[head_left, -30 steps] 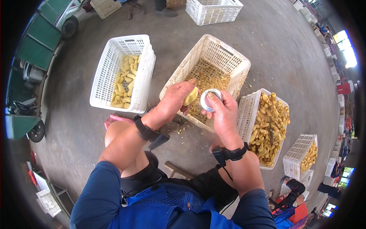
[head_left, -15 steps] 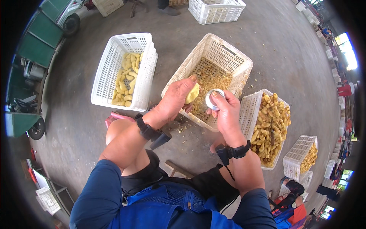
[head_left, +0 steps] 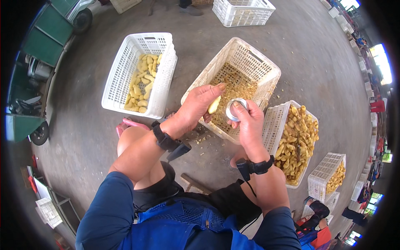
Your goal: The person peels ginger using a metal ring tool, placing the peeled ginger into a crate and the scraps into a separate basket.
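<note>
My left hand (head_left: 192, 107) is closed around a peeled, pale yellow piece of ginger-like root (head_left: 214, 105), mostly hidden by the fingers. Just to its right, my right hand (head_left: 251, 127) grips a round silvery metal ring (head_left: 229, 112), thumb pressed on its inside. Both hands are over the near side of a dirty white plastic crate (head_left: 271, 79), whose bottom is covered with brownish peelings (head_left: 238, 86). A small gap separates the ring from the root.
At left, a white crate (head_left: 165, 85) holds peeled yellow pieces (head_left: 141, 88). At right, another crate (head_left: 275, 121) is heaped with brownish roots (head_left: 287, 160), a thin dark tool (head_left: 298, 149) lying on top. Beyond stand a smaller filled crate (head_left: 318, 180), a far crate (head_left: 243, 16) and a green cart (head_left: 46, 39).
My left hand has turned the root, so a narrower side of it shows. The right hand still holds the ring nearly in place. The surroundings have shifted slightly in view.
</note>
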`<state>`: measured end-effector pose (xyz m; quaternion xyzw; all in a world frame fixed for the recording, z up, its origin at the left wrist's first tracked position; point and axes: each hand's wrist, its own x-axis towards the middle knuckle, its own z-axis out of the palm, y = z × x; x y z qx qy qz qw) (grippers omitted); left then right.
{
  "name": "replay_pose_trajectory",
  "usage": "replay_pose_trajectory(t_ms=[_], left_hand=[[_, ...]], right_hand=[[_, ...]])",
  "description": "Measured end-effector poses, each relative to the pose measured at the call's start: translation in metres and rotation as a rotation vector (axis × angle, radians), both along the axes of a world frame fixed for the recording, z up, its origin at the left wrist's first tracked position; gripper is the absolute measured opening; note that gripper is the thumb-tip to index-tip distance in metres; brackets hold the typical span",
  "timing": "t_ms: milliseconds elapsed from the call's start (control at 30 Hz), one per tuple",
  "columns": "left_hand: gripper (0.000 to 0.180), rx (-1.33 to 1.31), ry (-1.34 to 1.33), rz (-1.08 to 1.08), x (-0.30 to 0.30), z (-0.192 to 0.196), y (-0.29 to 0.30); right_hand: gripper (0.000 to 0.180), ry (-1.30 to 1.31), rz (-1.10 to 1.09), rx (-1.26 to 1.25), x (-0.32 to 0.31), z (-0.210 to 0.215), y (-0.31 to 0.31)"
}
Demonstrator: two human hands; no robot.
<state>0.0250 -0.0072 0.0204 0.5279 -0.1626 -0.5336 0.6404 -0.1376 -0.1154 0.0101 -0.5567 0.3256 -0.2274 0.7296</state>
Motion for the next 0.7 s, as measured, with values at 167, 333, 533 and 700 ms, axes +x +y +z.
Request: replay_pose_trajectory(t_ms=[167, 333, 533, 700], left_hand=[[0.041, 0.022, -0.018, 0.059, 0.003, -0.006, -0.003], [0.039, 0.036, -0.004, 0.115, 0.005, -0.01, -0.002], [0.033, 0.034, -0.026, 0.165, -0.002, -0.012, -0.005], [0.032, 0.034, -0.071, 0.179, -0.001, -0.023, -0.006]], right_hand=[[0.017, -0.125, -0.007, 0.072, 0.002, 0.007, 0.002], [0.016, -0.178, -0.036, 0.099, 0.006, 0.0, 0.003], [0.012, -0.185, -0.055, 0.067, 0.009, -0.004, 0.006], [0.012, -0.181, -0.054, 0.07, 0.01, -0.004, 0.01]])
